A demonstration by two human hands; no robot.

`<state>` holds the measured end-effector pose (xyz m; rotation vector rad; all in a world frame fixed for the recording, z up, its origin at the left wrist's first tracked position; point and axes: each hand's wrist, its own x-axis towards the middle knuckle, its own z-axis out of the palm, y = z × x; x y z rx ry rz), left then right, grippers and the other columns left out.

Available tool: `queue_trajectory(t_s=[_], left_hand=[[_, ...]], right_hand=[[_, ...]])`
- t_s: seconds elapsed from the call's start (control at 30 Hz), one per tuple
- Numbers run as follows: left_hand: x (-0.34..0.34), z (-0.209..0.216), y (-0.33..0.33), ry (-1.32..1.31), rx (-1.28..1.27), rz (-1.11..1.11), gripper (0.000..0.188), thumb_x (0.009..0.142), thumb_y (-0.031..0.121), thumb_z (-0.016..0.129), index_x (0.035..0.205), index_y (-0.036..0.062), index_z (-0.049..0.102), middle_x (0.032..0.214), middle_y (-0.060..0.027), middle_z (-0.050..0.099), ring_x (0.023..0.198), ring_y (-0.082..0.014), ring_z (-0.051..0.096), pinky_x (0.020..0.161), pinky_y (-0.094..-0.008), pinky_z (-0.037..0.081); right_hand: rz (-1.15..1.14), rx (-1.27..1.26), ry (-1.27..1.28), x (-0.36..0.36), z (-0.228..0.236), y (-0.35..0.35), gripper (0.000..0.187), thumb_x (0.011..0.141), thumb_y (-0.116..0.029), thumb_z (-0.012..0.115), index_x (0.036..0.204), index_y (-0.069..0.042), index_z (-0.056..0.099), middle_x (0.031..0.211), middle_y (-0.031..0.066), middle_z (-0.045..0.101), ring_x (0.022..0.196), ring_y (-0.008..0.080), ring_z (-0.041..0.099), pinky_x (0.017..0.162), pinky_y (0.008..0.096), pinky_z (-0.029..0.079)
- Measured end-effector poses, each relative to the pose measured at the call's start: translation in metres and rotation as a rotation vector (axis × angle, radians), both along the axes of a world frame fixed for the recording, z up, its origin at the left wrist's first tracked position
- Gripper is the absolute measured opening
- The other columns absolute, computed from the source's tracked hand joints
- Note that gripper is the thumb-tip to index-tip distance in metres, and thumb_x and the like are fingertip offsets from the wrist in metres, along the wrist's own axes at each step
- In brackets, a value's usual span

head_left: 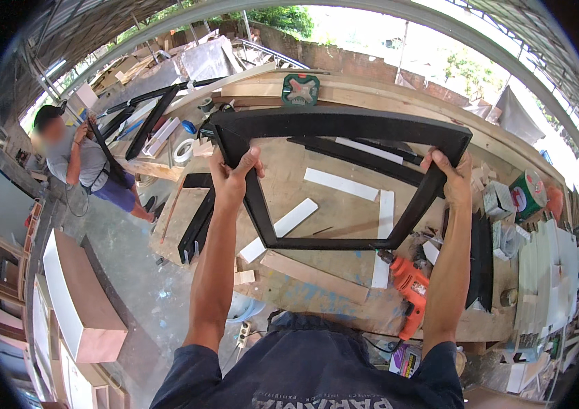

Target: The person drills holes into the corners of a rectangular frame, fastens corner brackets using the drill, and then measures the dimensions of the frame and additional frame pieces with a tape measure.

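Note:
Both my hands hold up a black rectangular frame (344, 121) over the wooden workbench. My left hand (236, 174) is closed round its left side, thumb on the near face. On the right side, near the far corner, my right hand (452, 174) grips it the same way. Through the frame's opening I see white strips (340, 184) and black bars (361, 158) lying on the bench. An orange power drill (410, 290) lies beside my right forearm, its chuck close to the frame's near right corner.
Wood offcuts (313, 275) lie along the workbench's (330, 307) near edge. A green case (300, 90) stands at the back; a green-and-red can (528, 194) is at the right. At the left, a person (92, 153) in a cap stands holding a dark bar. A white-topped box (75, 293) sits lower left.

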<state>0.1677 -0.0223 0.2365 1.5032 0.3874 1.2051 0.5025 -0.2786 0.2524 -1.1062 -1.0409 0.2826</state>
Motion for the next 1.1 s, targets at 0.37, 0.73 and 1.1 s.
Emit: queue_trajectory(t_s=[0.37,0.73,1.1], left_hand=[[-0.001,-0.001,0.004,-0.014,-0.050,0.021,0.023,0.090,0.018,0.079,0.083,0.0026,0.063,0.066,-0.0059,0.063,0.055,-0.0159,0.061,0.054,-0.0303,0.050],[-0.006,-0.012,0.009,-0.034,-0.149,0.104,0.020,0.090,0.018,0.077,0.093,0.0016,0.066,0.069,-0.0058,0.062,0.057,-0.0171,0.060,0.054,-0.0292,0.046],[0.000,-0.008,0.009,-0.088,-0.101,-0.006,0.021,0.091,0.015,0.078,0.090,0.0006,0.062,0.073,-0.0071,0.060,0.062,-0.0185,0.058,0.056,-0.0319,0.049]], right_hand=[[-0.004,-0.014,0.273,-0.006,-0.047,0.006,0.017,0.082,0.003,0.076,0.091,0.003,0.062,0.062,0.0079,0.059,0.051,0.0173,0.057,0.051,0.0328,0.047],[-0.061,-0.074,0.238,-0.005,-0.051,0.014,0.020,0.080,-0.003,0.082,0.086,-0.001,0.064,0.064,0.0062,0.062,0.052,0.0129,0.058,0.049,0.0275,0.044],[0.002,0.025,0.158,0.000,-0.050,0.007,0.020,0.083,0.005,0.078,0.083,-0.001,0.058,0.061,0.0053,0.061,0.052,0.0116,0.057,0.048,0.0271,0.043]])
